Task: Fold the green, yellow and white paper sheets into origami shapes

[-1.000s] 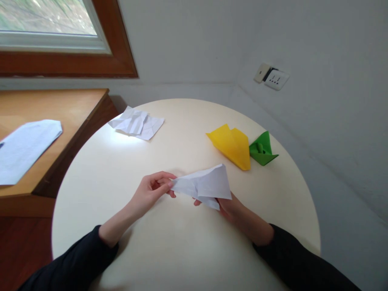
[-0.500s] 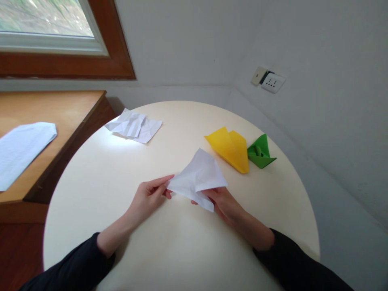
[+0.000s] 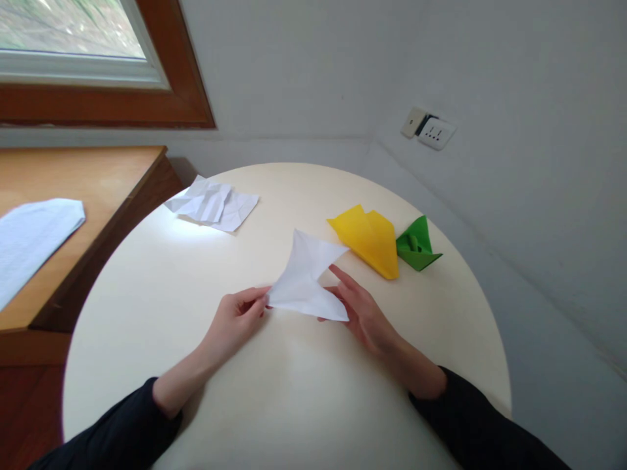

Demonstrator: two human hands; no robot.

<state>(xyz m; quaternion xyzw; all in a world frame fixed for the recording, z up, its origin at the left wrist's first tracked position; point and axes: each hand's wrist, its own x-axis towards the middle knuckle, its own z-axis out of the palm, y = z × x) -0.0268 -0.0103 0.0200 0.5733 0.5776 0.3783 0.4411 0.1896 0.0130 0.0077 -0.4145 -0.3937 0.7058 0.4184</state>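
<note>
A folded white paper plane (image 3: 306,277) lies between my hands above the round cream table (image 3: 274,405). My left hand (image 3: 234,321) pinches its pointed tip on the left. My right hand (image 3: 363,313) touches its right side with fingers spread, one finger reaching up along the raised wing. The wing stands up toward the far side. A yellow folded paper (image 3: 368,238) and a green folded paper (image 3: 415,245) lie just beyond my right hand.
A crumpled white sheet (image 3: 213,203) lies at the table's far left. A wooden desk (image 3: 98,176) with a white paper (image 3: 29,238) stands to the left under a window. A wall socket (image 3: 431,132) is on the right wall.
The plane's wing has swung up and over toward the far side. My right hand has slipped from under the paper and its fingers have spread. My left hand keeps its pinch on the tip.
</note>
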